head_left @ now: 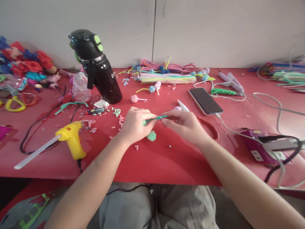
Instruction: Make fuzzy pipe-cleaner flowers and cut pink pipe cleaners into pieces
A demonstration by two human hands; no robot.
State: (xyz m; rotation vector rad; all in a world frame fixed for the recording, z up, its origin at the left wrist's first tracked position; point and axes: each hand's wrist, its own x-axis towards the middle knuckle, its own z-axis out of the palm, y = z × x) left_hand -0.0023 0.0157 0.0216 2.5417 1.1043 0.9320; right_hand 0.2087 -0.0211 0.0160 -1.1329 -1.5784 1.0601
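Observation:
My left hand (136, 125) is closed around a green pipe cleaner (159, 117), which sticks out toward the right. The fingertips of my right hand (186, 124) pinch its free end. A fluffy green ball (152, 136) sits on the red table just below my left fingers; I cannot tell whether it joins the pipe cleaner. Beyond my right hand are a white pointed blade (183, 105) and a small lilac fluffy ball (177, 108). Red handles (211, 127) show beside my right wrist.
A yellow glue gun (73, 138) lies at left, near a black bottle (103, 71). Pipe cleaners (166, 78) are bundled at the back. A phone (206, 101) is plugged into a white cable. At right stands a purple power strip (254, 146). Pink and green clippings are scattered about.

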